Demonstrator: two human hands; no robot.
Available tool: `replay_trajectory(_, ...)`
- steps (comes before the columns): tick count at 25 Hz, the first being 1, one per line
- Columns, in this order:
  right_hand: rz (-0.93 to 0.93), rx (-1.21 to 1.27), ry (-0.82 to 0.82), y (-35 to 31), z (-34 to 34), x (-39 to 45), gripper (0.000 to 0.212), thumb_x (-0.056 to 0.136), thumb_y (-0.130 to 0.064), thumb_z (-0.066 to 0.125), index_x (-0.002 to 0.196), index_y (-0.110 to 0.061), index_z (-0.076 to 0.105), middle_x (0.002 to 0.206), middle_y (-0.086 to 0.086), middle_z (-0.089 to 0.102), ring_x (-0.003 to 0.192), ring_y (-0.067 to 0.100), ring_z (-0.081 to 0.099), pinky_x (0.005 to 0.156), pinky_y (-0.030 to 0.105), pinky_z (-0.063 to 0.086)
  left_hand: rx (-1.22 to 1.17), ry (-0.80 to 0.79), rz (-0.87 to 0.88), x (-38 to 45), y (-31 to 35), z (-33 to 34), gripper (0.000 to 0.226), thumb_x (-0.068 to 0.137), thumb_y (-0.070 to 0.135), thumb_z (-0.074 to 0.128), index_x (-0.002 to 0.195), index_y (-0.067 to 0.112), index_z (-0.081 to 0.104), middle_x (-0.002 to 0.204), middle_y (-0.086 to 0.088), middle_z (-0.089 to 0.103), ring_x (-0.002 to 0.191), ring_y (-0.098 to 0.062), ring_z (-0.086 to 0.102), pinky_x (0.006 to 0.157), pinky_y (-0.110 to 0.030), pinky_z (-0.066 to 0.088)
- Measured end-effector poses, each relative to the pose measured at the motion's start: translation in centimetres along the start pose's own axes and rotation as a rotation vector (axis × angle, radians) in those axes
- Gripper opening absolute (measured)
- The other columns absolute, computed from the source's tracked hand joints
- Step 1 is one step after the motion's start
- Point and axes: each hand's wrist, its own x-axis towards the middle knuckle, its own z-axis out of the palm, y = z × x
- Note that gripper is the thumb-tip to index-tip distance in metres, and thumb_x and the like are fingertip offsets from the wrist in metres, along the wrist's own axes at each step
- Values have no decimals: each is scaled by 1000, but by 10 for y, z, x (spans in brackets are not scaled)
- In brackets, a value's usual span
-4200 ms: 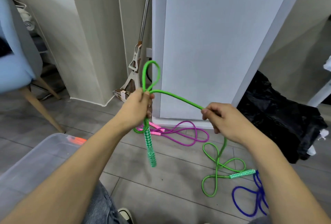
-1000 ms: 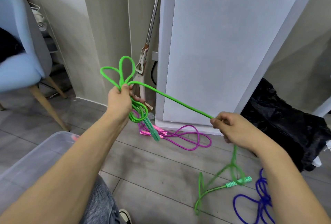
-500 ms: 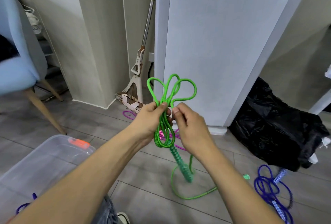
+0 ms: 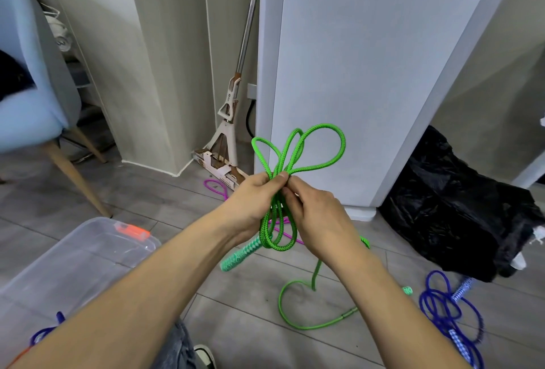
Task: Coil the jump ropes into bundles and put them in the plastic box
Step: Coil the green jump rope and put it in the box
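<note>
A green jump rope (image 4: 298, 150) is held in front of me as a bundle of loops. My left hand (image 4: 250, 203) grips the bundle at its middle, loops sticking up above and hanging below, and one patterned green handle (image 4: 240, 253) dangles under it. My right hand (image 4: 315, 215) pinches the rope right beside the left thumb. The rope's loose tail trails on the floor (image 4: 309, 304) to its other handle. The clear plastic box (image 4: 73, 259) with an orange latch sits at lower left. A blue rope (image 4: 451, 318) lies on the floor at right; a purple rope (image 4: 216, 187) lies behind my hands.
A white appliance (image 4: 368, 74) stands straight ahead, a mop (image 4: 233, 103) leaning beside it. A black plastic bag (image 4: 460, 206) is on the floor at right. A blue chair (image 4: 32, 82) with wooden legs is at left. My shoe (image 4: 205, 355) shows at the bottom.
My right hand has brought another length of green rope to the left hand, adding loops to the bundle. The tail on the floor has shortened and the hanging handle has swung left.
</note>
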Motion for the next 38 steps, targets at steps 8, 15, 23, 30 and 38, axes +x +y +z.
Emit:
replay_trajectory(8,44,384,-262,11,-7,2,22,106,-26,43,95,-23,61,54,-17,54,53,4,46,60,29,38,-161,292,97,21,18,-23,19,105,14,43,92,5,52,63,-3,68,60,-21,69,80,-49,59)
replay_trajectory(15,184,589,-460,27,-35,-2,16,99,-15,61,114,-18,54,62,8,63,63,26,68,65,36,53,-122,437,249,29,19,-33,13,105,15,41,95,7,46,66,-5,54,58,-27,63,75,-56,58)
replay_trajectory(23,404,214,-764,66,-52,-14,14,97,-25,61,103,-13,67,54,3,58,57,17,64,64,21,48,-62,539,308,35,33,-67,12,106,12,38,96,7,41,64,-3,49,44,-16,56,51,-31,51)
replay_trajectory(30,239,588,-520,61,-69,-6,24,101,-21,56,95,-6,73,58,3,41,47,14,33,49,24,27,-49,542,294,41,26,-65,13,105,10,37,92,10,38,61,0,40,43,-12,38,45,-28,44)
replay_trajectory(38,78,296,-286,55,-50,1,23,102,-27,54,86,-23,70,56,0,44,52,15,37,52,29,30,136,236,186,18,20,-36,16,107,13,39,93,8,45,71,-5,62,51,-16,57,56,-33,49)
